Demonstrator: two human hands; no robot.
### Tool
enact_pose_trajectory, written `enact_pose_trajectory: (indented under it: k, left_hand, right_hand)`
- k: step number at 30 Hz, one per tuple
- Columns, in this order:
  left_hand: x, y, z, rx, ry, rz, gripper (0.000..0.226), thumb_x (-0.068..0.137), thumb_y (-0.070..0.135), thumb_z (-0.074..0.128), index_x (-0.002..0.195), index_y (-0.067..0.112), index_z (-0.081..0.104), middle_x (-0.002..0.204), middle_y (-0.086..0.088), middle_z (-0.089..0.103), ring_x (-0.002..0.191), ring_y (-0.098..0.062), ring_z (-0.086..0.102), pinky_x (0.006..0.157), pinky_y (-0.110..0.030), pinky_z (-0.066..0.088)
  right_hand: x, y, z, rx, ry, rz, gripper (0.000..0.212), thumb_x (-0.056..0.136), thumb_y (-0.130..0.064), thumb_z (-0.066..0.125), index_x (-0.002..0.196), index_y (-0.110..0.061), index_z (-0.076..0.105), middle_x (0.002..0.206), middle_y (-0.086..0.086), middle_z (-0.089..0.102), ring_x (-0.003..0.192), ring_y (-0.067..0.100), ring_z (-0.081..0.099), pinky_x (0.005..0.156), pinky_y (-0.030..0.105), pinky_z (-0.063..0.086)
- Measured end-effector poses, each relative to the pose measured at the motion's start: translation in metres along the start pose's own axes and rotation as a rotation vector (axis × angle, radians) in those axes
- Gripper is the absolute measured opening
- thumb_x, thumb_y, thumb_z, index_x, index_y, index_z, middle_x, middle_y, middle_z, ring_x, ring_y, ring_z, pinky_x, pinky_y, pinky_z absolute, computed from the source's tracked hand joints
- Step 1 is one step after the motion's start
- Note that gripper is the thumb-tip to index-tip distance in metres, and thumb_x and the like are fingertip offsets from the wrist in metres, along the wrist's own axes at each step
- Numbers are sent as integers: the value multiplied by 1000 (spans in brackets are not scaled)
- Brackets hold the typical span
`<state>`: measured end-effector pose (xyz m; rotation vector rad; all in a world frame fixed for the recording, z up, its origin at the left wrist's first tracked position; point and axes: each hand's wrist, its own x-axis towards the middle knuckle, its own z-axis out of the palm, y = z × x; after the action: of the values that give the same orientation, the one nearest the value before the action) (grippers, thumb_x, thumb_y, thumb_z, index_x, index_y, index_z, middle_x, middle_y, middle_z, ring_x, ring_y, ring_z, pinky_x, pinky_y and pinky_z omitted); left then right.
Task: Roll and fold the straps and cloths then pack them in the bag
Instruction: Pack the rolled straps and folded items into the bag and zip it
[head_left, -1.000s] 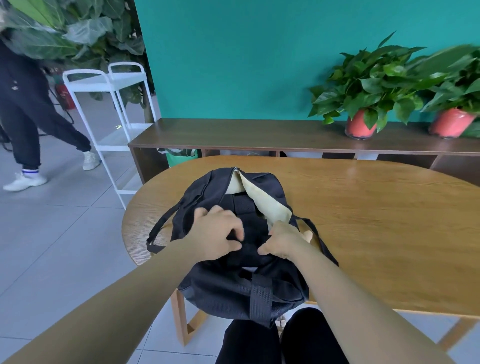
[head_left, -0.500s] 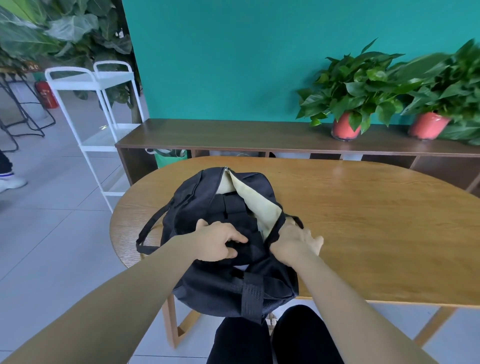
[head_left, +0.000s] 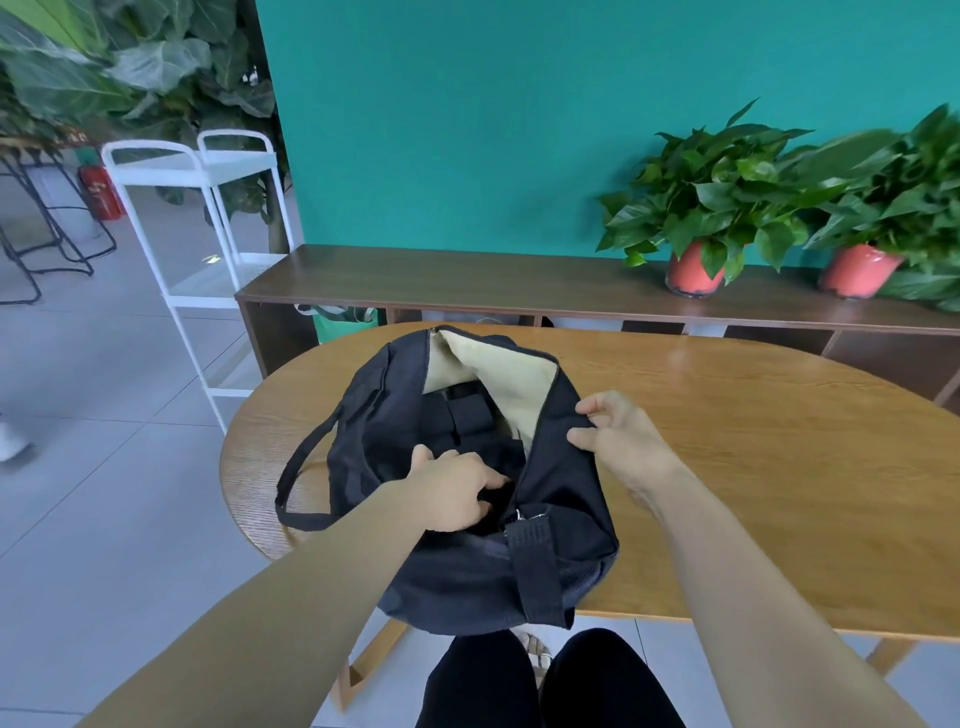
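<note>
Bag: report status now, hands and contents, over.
Left hand grips dark fabric at the mouth of the bag. Right hand pinches the right rim, holding it open. Black rolled straps inside, zip undone. Nothing in the way.

The bag (head_left: 563, 499) is matt black woven cloth, with a smooth beige cloth lining (head_left: 501, 366) and a coarse webbing strap (head_left: 535, 569) at its 6 o'clock end. A small shiny metal zip pull (head_left: 519, 515) sits by the strap. The counter (head_left: 753, 467) is grained wood with a light sheen. At 10 o'clock stands a cart (head_left: 174, 205) of white painted metal.
</note>
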<state>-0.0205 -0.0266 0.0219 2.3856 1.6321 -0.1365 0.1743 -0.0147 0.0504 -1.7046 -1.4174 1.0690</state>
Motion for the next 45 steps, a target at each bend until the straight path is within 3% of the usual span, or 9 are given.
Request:
enact_pose_trajectory:
  k: [3, 8, 13, 17, 21, 27, 34, 39, 45]
  left_hand:
    - [5, 3, 4, -80, 44, -12, 39, 95, 27, 45, 125, 51, 51, 106, 10, 56, 107, -22, 43, 89, -42, 23]
    - [12, 2, 11, -236, 115, -73, 38, 99, 36, 43, 136, 44, 43, 132, 14, 51, 124, -16, 41, 100, -42, 19]
    - [5, -13, 7, -311, 190, -79, 42, 100, 24, 39, 138, 41, 42, 128, 22, 53, 122, -2, 45, 100, -34, 16]
    - [-7, -35, 1, -195, 258, -74, 43, 95, 11, 35, 125, 39, 50, 116, 24, 58, 112, 2, 50, 96, -29, 15]
    - [-19, -46, 0, -90, 187, -34, 35, 90, 12, 37, 113, 38, 47, 102, 24, 64, 105, 1, 51, 97, -32, 11]
    - [-25, -47, -2, -63, 63, -7, 38, 84, 17, 46, 118, 35, 42, 99, 24, 68, 110, -1, 46, 104, -37, 8]
    - [-35, -56, -6, -206, 117, 57, 39, 87, 9, 51, 108, 41, 44, 90, 27, 68, 103, 6, 45, 107, -35, 9]
    - [-52, -60, -17, -473, 207, 92, 30, 88, 10, 59, 99, 37, 49, 88, 27, 68, 93, 1, 55, 101, -32, 30]
    - [-48, -49, -21, -576, 242, 24, 22, 88, 12, 57, 95, 31, 50, 91, 26, 69, 88, 5, 55, 107, -42, 31]
  right_hand:
    - [13, 1, -4, -24, 3, -23, 29, 63, -29, 60, 81, -51, 52, 108, -6, 62, 101, 21, 62, 106, 58, 29]
    - [22, 0, -15, -210, 90, -46, 24, 85, -19, 61, 97, -36, 51, 105, -10, 56, 110, 19, 50, 93, 37, 18]
    - [19, 4, -14, -470, 147, -72, 27, 88, -27, 58, 112, -32, 46, 98, -8, 54, 115, 18, 39, 84, 36, 20]
    - [2, -6, -3, -868, 238, -297, 39, 87, -42, 57, 125, -36, 46, 121, -5, 52, 121, 21, 29, 92, 40, 23]
    - [-11, -13, 32, -925, -14, -580, 35, 86, -49, 57, 120, -43, 58, 126, -12, 55, 125, 20, 25, 101, 45, 16]
    - [0, -7, 61, -965, -341, -444, 49, 86, -48, 58, 134, -40, 49, 139, -6, 49, 137, 24, 12, 106, 47, 5]
    - [3, -9, 64, -1031, -388, -402, 50, 85, -49, 61, 133, -40, 51, 141, -6, 47, 137, 25, 10, 106, 43, 11]
    - [3, -9, 64, -1109, -397, -422, 40, 91, -42, 55, 131, -43, 52, 141, -7, 48, 138, 26, 11, 103, 44, 13]
    - [5, -10, 61, -1087, -387, -450, 37, 92, -33, 52, 128, -42, 56, 136, -12, 51, 138, 23, 12, 104, 45, 11]
